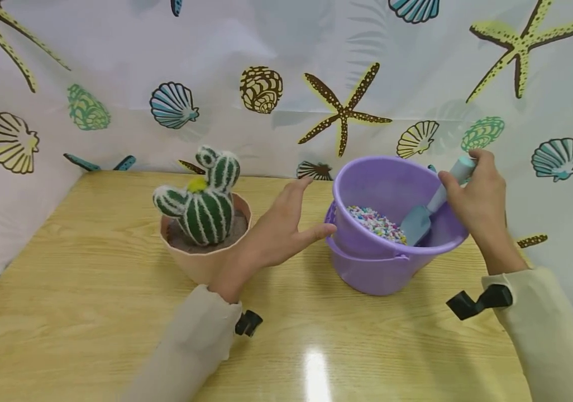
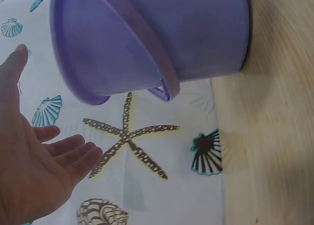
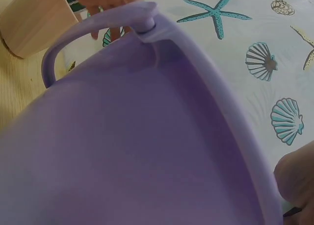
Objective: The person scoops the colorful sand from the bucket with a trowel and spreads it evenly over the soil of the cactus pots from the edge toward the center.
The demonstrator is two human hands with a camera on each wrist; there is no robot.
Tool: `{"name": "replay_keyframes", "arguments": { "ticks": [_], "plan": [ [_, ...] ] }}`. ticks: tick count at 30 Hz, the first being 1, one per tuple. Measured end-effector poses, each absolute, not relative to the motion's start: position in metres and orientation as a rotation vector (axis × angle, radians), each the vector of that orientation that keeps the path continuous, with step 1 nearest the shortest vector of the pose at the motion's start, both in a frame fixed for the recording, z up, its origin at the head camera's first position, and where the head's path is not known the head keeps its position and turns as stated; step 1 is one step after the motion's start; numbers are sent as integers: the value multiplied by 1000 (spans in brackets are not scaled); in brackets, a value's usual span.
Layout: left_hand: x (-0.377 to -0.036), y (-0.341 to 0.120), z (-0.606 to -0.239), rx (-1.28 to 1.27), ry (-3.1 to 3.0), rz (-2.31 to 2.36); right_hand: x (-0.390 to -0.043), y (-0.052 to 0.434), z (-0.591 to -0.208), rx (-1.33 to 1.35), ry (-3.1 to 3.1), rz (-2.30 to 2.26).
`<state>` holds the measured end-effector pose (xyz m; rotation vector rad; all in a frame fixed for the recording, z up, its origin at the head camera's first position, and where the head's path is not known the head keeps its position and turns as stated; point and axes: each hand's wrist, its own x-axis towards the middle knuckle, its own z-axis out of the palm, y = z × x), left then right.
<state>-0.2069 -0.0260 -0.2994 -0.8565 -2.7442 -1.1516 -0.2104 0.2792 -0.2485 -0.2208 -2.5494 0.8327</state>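
Observation:
A purple bucket (image 1: pixel 372 276) stands on the table, its handle hanging down against its side. Small multicoloured beads (image 1: pixel 377 224) lie inside it. My right hand (image 1: pixel 485 195) grips the pale blue handle of a small shovel (image 1: pixel 416 223) at the bucket's right rim; the blade rests among the beads. To the bucket's left, my left hand (image 1: pixel 281 229) is held with fingers extended and thumb spread, holding nothing. In the left wrist view that hand (image 2: pixel 34 171) shows apart from the bucket (image 2: pixel 206 34). The right wrist view shows mostly the bucket's wall (image 3: pixel 122 137), which hides the shovel.
A knitted green cactus (image 1: pixel 208 215) with a yellow flower sits in a peach pot (image 1: pixel 191 262), left of the bucket and partly behind my left forearm. The wooden table (image 1: pixel 90 312) meets a white cloth backdrop (image 1: pixel 276 33) printed with shells and starfish.

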Motion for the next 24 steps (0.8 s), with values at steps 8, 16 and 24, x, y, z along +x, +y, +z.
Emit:
{"name": "replay_keyframes", "arguments": {
  "ticks": [8, 16, 24],
  "plan": [
    [-218, -11, -315, -828, -2724, -1350, -210, 271, -250, -162, -2471, 853],
    [-222, 8, -324, -852, -2653, -1483, -215, 271, -253, -196, -2555, 917],
    [-221, 17, -328, -838, -2592, -1575, -222, 274, -254, -231, -2525, 998]
  ]
}}
